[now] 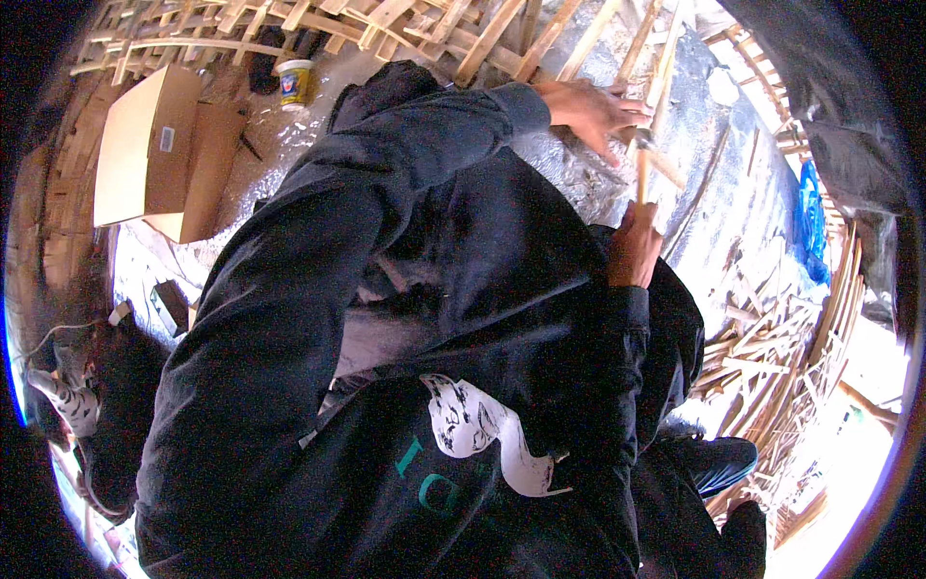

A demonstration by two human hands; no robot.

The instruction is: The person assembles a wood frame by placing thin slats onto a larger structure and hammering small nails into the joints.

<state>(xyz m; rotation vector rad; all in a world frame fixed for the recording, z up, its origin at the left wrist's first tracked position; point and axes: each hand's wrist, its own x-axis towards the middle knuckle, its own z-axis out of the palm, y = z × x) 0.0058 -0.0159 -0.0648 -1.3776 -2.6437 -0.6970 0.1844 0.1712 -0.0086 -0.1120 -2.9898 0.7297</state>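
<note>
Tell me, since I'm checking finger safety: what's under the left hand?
A pale wooden strip shows at the edge of the left hand; anything beneath that hand is covered.

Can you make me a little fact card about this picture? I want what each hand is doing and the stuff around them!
Left hand: fingers stretched out, tips at a wooden strip
Right hand: closed around a thin wooden stick
Top: crisscrossed slats
Upper left: cardboard box, yellow tub
Right side: blue plastic, heap of loose wood
Hard to tell: what the stick's far end is
</note>
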